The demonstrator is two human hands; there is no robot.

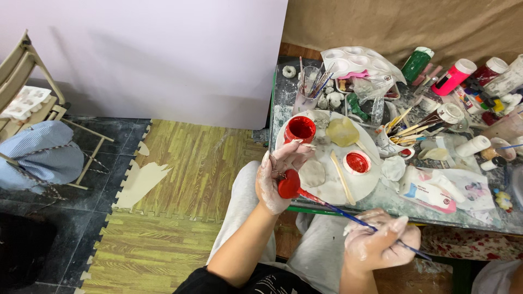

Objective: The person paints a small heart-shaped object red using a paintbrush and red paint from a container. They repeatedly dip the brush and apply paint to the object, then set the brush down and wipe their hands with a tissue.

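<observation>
My left hand [275, 177], dusted with white, holds a small red heart-shaped piece [289, 184] on a metal ring, just off the table's front edge. My right hand [378, 242] grips a thin blue-handled paintbrush [354, 215] whose tip touches the red heart. Beyond them a round white plate [370, 185] carries a red paint cup [299, 129], a red-filled lid [357, 162], a pale yellowish piece [342, 132], a flat whitish clay disc [313, 173] and a wooden stick [343, 178].
The grey table [381, 209] is crowded with paint bottles [454, 76], a white palette [359, 61], a jar of brushes [309, 90] and tubes. A folding wooden chair [32, 109] with blue cloth stands at left. Yellow foam floor mats [163, 218] lie below.
</observation>
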